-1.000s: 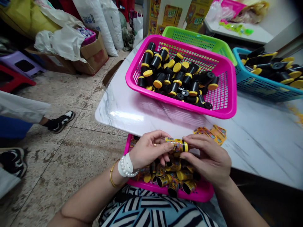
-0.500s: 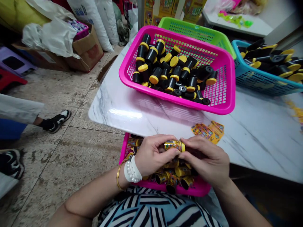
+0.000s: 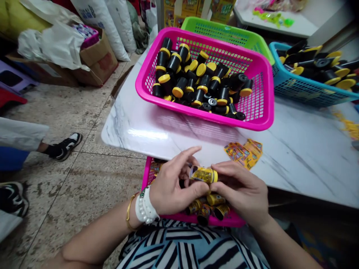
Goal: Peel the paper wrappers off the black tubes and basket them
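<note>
Left fingers (image 3: 198,189) loosely around tube (image 3: 202,175), right fingertips (image 3: 218,167) at its yellow end (image 3: 215,176)

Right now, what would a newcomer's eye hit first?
The bright pink basket on the marbled table, heaped with black, yellow-capped tubes. Just below it in view, the right hand holds a small yellow tube by its capped end, the left hand at the other. A blue basket stands far right.
</note>
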`<state>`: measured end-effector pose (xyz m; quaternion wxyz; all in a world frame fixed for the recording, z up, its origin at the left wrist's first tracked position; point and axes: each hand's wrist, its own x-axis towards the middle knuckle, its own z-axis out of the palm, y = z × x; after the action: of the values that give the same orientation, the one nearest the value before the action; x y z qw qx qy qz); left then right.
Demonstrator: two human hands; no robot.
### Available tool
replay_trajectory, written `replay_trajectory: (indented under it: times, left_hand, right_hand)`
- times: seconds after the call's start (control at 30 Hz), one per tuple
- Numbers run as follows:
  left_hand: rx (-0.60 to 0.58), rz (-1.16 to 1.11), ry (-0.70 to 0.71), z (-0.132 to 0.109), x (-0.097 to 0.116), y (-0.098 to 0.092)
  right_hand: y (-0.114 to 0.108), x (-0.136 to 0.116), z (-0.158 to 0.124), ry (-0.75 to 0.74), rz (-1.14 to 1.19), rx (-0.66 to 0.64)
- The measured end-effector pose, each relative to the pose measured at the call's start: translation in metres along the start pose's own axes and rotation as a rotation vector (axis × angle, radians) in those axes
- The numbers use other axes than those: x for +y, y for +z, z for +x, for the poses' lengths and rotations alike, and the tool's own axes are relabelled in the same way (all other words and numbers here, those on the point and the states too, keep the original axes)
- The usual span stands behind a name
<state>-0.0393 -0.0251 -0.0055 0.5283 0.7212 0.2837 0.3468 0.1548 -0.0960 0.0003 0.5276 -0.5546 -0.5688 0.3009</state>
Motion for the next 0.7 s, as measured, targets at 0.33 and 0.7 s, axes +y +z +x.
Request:
replay_trajectory:
  times: [0.33, 0.7]
  left_hand:
    - [0.046, 0.053, 0.283, 0.005, -0.006, 0.004]
    - [0.226, 0.061, 0.000, -0.006, 0.003, 0.011]
  right_hand:
    - [0.010, 0.001, 0.005, 0.418, 0.272, -0.043]
    - [0.009, 0.008, -0.006, 0.189, 0.155, -0.019]
